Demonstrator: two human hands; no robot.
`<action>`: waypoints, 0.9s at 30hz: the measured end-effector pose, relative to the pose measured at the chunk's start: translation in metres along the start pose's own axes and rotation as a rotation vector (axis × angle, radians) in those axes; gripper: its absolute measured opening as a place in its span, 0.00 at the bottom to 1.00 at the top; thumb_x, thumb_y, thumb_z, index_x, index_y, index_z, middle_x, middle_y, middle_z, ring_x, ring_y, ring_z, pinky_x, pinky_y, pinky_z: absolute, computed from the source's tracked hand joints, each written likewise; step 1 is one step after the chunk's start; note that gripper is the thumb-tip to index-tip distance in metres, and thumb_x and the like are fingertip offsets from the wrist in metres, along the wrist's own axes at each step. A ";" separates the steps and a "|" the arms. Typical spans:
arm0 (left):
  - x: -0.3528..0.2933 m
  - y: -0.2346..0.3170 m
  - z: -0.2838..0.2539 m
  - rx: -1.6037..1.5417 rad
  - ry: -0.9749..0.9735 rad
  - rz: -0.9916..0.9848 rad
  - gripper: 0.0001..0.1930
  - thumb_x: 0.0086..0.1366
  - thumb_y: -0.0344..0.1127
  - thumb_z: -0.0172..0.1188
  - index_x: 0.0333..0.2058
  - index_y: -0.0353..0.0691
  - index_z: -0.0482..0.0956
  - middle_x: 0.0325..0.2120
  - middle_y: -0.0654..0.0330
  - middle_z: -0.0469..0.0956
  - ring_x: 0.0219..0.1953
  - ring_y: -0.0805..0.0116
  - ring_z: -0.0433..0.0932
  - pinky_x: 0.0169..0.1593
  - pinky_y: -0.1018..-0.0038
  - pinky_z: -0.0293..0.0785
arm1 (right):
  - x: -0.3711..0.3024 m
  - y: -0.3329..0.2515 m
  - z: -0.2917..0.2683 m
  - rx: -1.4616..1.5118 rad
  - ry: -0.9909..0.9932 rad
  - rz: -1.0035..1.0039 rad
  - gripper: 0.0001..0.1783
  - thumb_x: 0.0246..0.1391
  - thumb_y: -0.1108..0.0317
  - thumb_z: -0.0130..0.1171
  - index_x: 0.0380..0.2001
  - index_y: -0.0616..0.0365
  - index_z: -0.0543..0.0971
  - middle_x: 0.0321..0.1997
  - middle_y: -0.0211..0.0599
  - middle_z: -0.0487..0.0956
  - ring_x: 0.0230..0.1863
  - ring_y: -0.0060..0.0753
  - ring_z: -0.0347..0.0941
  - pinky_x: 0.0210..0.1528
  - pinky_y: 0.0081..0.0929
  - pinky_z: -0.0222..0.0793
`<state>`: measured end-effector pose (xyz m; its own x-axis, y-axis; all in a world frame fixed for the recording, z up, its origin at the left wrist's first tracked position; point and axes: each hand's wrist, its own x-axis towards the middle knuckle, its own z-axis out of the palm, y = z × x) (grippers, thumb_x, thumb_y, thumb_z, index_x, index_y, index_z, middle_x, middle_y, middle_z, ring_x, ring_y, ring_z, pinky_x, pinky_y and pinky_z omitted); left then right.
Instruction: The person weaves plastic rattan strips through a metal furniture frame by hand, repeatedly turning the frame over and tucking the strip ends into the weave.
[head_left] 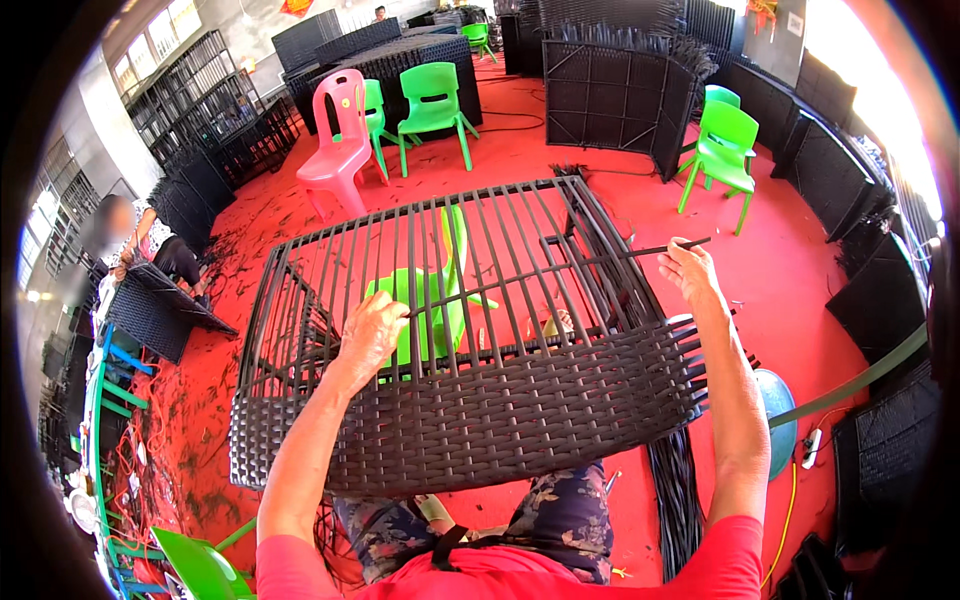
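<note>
A dark wicker panel (500,425) lies before me on a frame, its near part closely woven and its far part bare parallel bars. Across those bars runs a dark flat weaving strip (545,268). My left hand (374,328) is closed at the strip's left end, above the left-middle bars. Near its right end, my right hand (688,268) pinches the same strip beyond the panel's right edge. Several loose strip ends (695,365) stick out from the woven part on the right. A green chair (405,300) shows through the bars.
A pink chair (340,150) and a green chair (432,105) stand beyond the panel; another green chair (725,150) is at the right. Stacked dark panels (610,95) line the back. At the left, another person (140,235) sits with a woven panel (165,305). Scraps litter the red floor.
</note>
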<state>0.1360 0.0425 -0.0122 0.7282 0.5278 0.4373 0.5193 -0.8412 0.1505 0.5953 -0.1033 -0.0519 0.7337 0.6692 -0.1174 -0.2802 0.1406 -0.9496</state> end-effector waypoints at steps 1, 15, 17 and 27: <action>-0.002 -0.001 -0.004 -0.016 -0.059 0.010 0.05 0.52 0.30 0.57 0.28 0.37 0.76 0.24 0.56 0.69 0.31 0.57 0.71 0.35 0.66 0.68 | -0.004 -0.004 -0.001 -0.061 -0.027 0.003 0.11 0.48 0.64 0.57 0.35 0.56 0.73 0.31 0.32 0.75 0.33 0.31 0.75 0.35 0.28 0.73; 0.022 0.072 0.013 -0.107 0.008 0.192 0.18 0.56 0.42 0.54 0.41 0.35 0.72 0.40 0.52 0.71 0.44 0.56 0.68 0.48 0.64 0.63 | -0.048 -0.060 -0.036 -0.543 -0.180 -0.025 0.13 0.45 0.61 0.58 0.32 0.57 0.76 0.28 0.30 0.77 0.29 0.20 0.72 0.32 0.20 0.67; 0.031 0.089 0.038 -0.128 -0.009 0.224 0.22 0.58 0.48 0.50 0.44 0.37 0.70 0.43 0.51 0.69 0.46 0.56 0.67 0.50 0.62 0.61 | -0.042 -0.058 -0.042 -0.552 -0.233 -0.087 0.12 0.45 0.62 0.58 0.31 0.59 0.76 0.27 0.31 0.77 0.29 0.21 0.72 0.33 0.20 0.67; 0.037 0.167 0.032 0.141 -0.023 0.272 0.29 0.48 0.52 0.59 0.43 0.35 0.71 0.45 0.51 0.67 0.51 0.54 0.63 0.51 0.60 0.58 | -0.052 -0.068 -0.080 -0.683 -0.198 0.001 0.11 0.41 0.64 0.60 0.31 0.54 0.76 0.26 0.28 0.77 0.29 0.19 0.73 0.28 0.13 0.61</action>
<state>0.2639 -0.0742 0.0006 0.8579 0.2895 0.4245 0.3601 -0.9281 -0.0949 0.6252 -0.2061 -0.0042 0.5895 0.7980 -0.1251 0.2176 -0.3060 -0.9268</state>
